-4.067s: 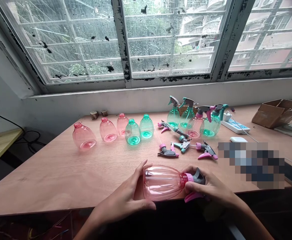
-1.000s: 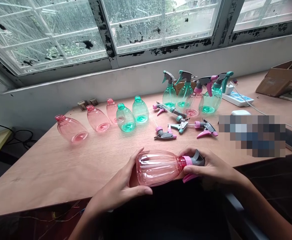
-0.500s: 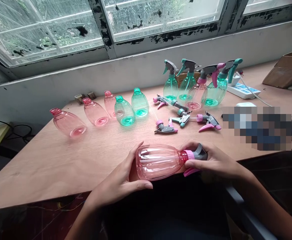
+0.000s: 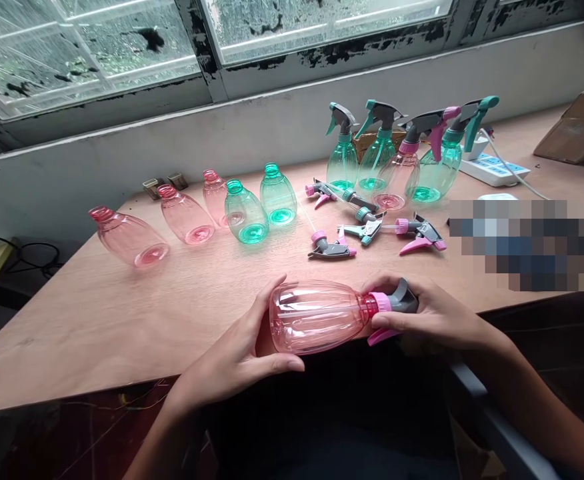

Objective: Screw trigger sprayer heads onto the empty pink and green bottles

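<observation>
A clear pink spray bottle lies sideways in the air over the table's front edge, its base toward the left. My left hand is wrapped round the base end, thumb below and fingers behind. At the neck, my right hand grips the pink collar of the grey and pink spray head, which sits on the bottle's mouth. A thin tube shows inside the bottle. Beyond my hands lie several loose spray heads, among them a pink-and-grey one and a teal-and-grey one.
Open pink bottles and green bottles stand at the left. Further back are several bottles with heads fitted, such as a green one. A white power strip, a cardboard box and a blurred-out patch occupy the right of the table.
The view has shifted slightly, so the table and bottles sit a little higher in the picture. Both hands keep their hold on the pink spray bottle, with almost no visible movement.
</observation>
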The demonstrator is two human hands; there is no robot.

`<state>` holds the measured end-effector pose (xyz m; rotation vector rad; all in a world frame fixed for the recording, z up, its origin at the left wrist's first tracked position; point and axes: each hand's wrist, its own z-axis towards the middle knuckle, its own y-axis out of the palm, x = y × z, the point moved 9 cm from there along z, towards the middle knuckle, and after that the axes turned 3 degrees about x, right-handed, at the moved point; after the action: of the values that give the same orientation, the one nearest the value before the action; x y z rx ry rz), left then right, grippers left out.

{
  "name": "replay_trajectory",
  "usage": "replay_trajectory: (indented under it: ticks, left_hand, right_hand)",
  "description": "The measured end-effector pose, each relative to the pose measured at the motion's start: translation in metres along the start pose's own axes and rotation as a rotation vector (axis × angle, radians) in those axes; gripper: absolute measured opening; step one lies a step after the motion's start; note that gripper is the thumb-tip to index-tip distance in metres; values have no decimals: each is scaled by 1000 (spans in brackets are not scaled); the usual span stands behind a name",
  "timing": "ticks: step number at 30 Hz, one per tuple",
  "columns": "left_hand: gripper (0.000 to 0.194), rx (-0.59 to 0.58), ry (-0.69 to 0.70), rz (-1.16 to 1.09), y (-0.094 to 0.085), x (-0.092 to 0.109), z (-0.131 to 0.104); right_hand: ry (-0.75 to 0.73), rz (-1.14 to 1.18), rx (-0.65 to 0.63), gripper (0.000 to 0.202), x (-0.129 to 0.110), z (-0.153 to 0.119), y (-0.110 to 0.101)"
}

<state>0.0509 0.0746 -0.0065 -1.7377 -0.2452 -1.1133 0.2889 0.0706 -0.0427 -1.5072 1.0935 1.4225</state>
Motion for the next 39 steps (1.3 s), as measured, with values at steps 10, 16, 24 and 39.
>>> replay_trajectory:
  ticks: [10, 16, 24, 39]
  left_hand:
    - [104, 4, 11, -2, 1, 0, 0]
    - [103, 4, 10, -12, 1, -1, 0]
    - [103, 5, 33, -30, 1, 0, 2]
    - [105, -12, 47, -60, 1, -5, 4]
  right_hand:
    - [-10, -103, 36, 36, -1, -1, -6]
    - [-36, -157, 60, 34, -9, -2, -5]
    - [-106, -351, 96, 39, -14, -1, -12]
    - [-173, -361, 77, 29, -24, -3, -10]
